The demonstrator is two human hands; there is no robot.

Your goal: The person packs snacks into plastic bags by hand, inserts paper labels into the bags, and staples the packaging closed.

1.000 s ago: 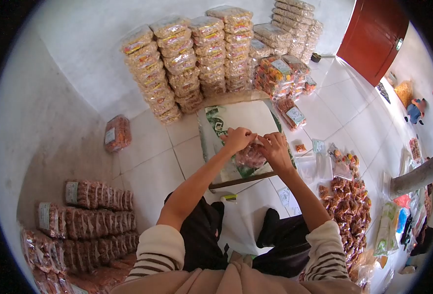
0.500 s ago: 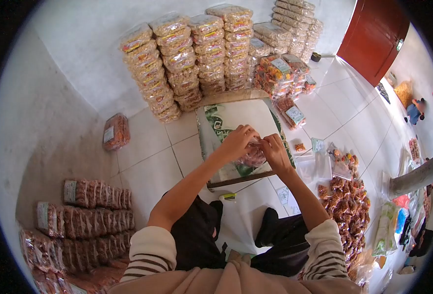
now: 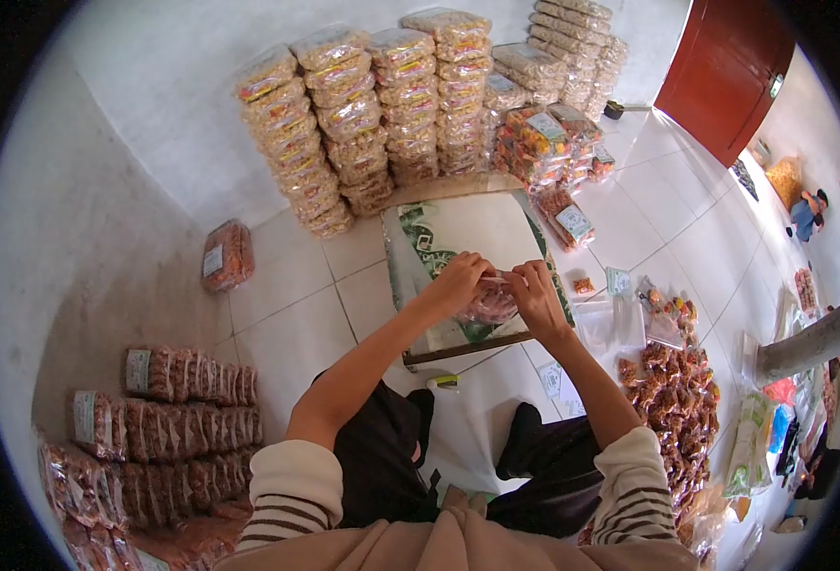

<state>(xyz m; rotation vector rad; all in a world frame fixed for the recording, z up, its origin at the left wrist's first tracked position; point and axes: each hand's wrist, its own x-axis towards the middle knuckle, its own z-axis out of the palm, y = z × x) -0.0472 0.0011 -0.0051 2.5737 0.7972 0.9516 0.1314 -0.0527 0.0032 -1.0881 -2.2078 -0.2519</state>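
A clear plastic bag [image 3: 491, 305] with reddish-brown contents rests on the low table [image 3: 477, 224], whose pale top has green print. My left hand [image 3: 460, 283] pinches the bag's upper edge from the left, fingers closed. Facing it, my right hand [image 3: 537, 295] grips the same edge, the two hands almost touching. The fingers partly cover the plastic between them. On the floor right of the table lie empty clear plastic bags [image 3: 610, 325], a printed label [image 3: 618, 281] and a small snack packet [image 3: 584, 285].
Tall stacks of bagged snacks [image 3: 358, 124] stand along the back wall. Rows of filled packs [image 3: 192, 423] lie at lower left, a heap of small packets [image 3: 677, 409] at right. A yellow-green tool [image 3: 445, 382] lies near my feet. Another person [image 3: 806, 215] is far right.
My left hand has come slightly lower, and its fingers have drawn level with the right hand along the bag's edge. The bag stays on the table.
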